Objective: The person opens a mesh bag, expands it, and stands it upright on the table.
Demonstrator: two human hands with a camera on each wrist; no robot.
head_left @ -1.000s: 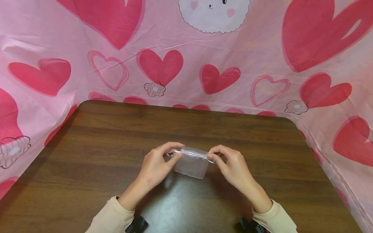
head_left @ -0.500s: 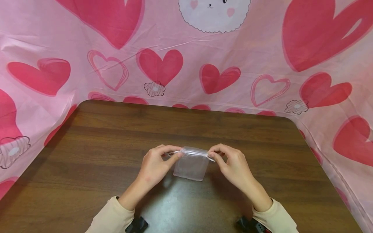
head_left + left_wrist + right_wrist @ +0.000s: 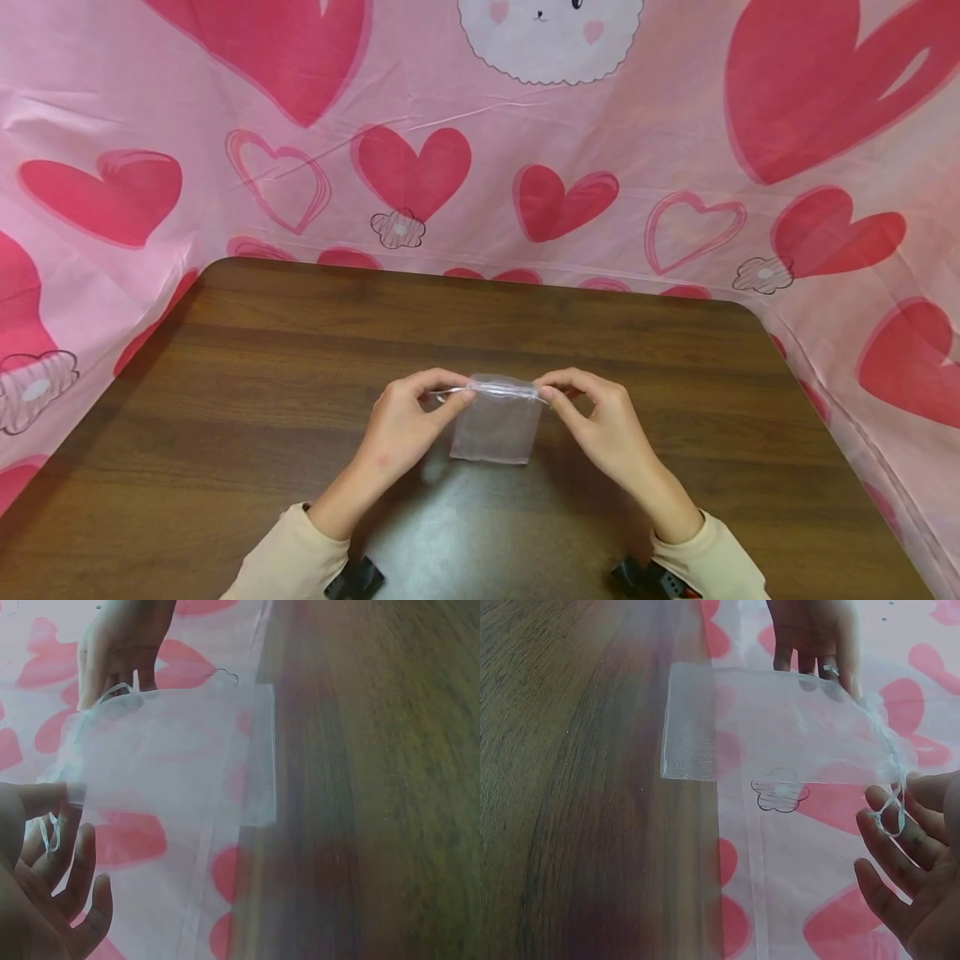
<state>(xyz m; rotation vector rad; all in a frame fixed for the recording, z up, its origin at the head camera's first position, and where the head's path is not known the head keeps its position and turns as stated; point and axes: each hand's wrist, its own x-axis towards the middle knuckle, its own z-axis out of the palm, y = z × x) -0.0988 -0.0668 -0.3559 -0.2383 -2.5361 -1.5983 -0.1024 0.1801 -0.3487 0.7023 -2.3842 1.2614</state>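
Head view, quick: what are the fingers doing?

"Your left hand (image 3: 401,433) and right hand (image 3: 607,427) pinch the two top corners of a sheer drawstring bag (image 3: 493,429), held up between them over the table (image 3: 300,350); white cord (image 3: 901,810) loops by your right fingers."

"Surface, room?"

"Dark brown wood grain, rounded far corners. Pink backdrop (image 3: 667,133) behind and along both sides, red hearts (image 3: 416,171)."

"Changed?"

"Bag hangs squarer than a second ago, when its lower edge sloped more."

"Prints?"

"White cartoon head (image 3: 551,50) up top, outlined flowers (image 3: 398,230) overlapping some hearts."
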